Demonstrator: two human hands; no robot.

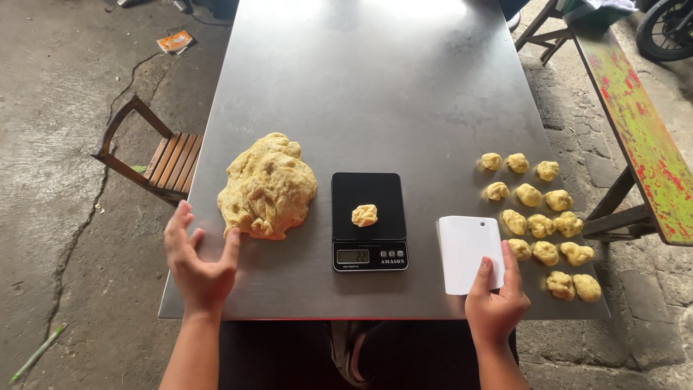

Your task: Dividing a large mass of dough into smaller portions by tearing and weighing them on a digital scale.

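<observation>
A big lump of yellow dough (268, 185) lies on the steel table (375, 87), left of centre. My left hand (197, 261) hovers open just in front of it, fingers spread, holding nothing. A black digital scale (368, 221) sits in the middle with one small dough piece (364, 214) on its platform. My right hand (495, 302) grips the lower corner of a white plastic dough scraper (467, 250) lying flat on the table right of the scale. Several small dough portions (538, 217) lie in rows at the right.
A folding wooden chair (160, 157) stands off the table's left edge. A green and red painted bench (635, 123) runs along the right. A cracked concrete floor surrounds the table, with a motorbike wheel (668, 29) at top right.
</observation>
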